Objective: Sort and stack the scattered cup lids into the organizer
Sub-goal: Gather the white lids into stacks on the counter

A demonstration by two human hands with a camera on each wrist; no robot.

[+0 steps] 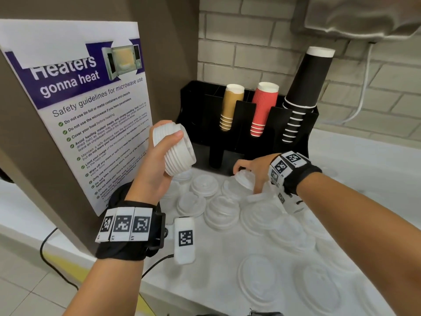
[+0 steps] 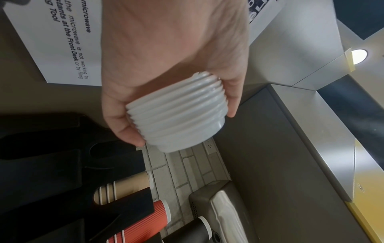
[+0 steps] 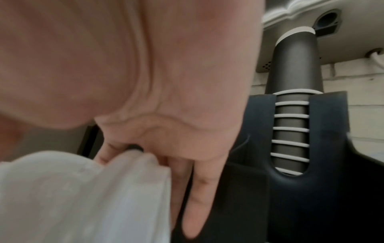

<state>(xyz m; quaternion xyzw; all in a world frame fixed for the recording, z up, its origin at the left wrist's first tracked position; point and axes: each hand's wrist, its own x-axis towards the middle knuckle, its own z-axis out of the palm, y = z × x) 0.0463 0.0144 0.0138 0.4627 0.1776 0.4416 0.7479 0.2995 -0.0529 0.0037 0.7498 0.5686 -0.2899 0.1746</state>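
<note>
A white counter (image 1: pixel 227 277) is running along a pale brick wall (image 1: pixel 250 49), with a brown panel to your left carrying a microwave safety poster (image 1: pixel 91 110). At the back of the counter a black organizer (image 1: pixel 239 133) is standing against the wall, its slots holding upside-down stacks of tan cups (image 1: pixel 230 106), red ribbed cups (image 1: pixel 264 108) and tall black cups (image 1: pixel 305 87), while the leftmost slots are looking dark and you cannot tell from here what is inside them. Your left hand (image 1: pixel 155 165) is raised above the counter's left end, near the poster, and its fingers and thumb are curling around a nested stack of white lids (image 1: pixel 174 148), tilted on its side; the left wrist view is showing the same stack of lids (image 2: pixel 176 115) gripped between thumb and fingers, with the ribbed rims lined up. Your right hand (image 1: pixel 252 172) is reaching down just in front of the organizer's base, its fingers closing over a single white lid (image 1: pixel 245 177) that is sitting among the others; in the right wrist view that lid (image 3: pixel 83 197) is blurred but pressing against the fingers (image 3: pixel 195 205). The two hands are well apart from each other. Many loose lids (image 1: pixel 223 210) are lying scattered over the counter between your arms and toward the near right, some overlapping, most with their domed side up. Both wrists are wearing black bands with printed square markers.
</note>
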